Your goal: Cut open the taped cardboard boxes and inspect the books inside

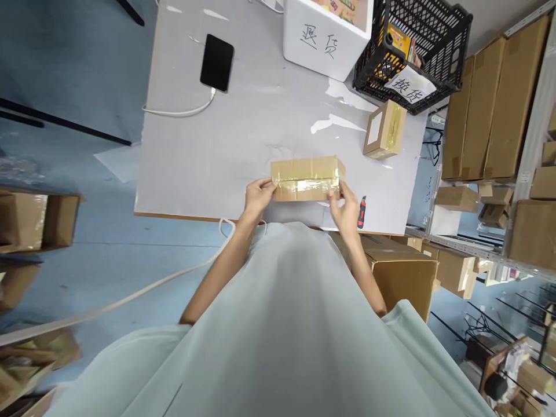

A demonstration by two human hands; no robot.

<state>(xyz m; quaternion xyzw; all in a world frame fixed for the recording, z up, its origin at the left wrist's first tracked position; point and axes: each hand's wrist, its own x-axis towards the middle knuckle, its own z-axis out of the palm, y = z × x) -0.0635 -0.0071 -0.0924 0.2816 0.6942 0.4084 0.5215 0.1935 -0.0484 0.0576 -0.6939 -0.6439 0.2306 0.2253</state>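
Near the front edge of the table, a taped cardboard box [306, 171] is gripped at both ends. My left hand [259, 196] pinches its left end, with the thumb near the lower corner. At the right end, my right hand [344, 207] is closed on the box, its thumb on the near face and fingers round the side. Shiny clear tape runs along the box's length. A red and black box cutter [362, 212] lies just right of my right hand, untouched. Farther right and back stands a second taped cardboard box [385, 130] with a white label.
A phone [217, 63] on a white cable lies at the back left of the table [182, 162]. A white foam bin [325, 40] and a black plastic crate [434, 52] stand at the back right. A large open carton [403, 278] sits below the right front edge.
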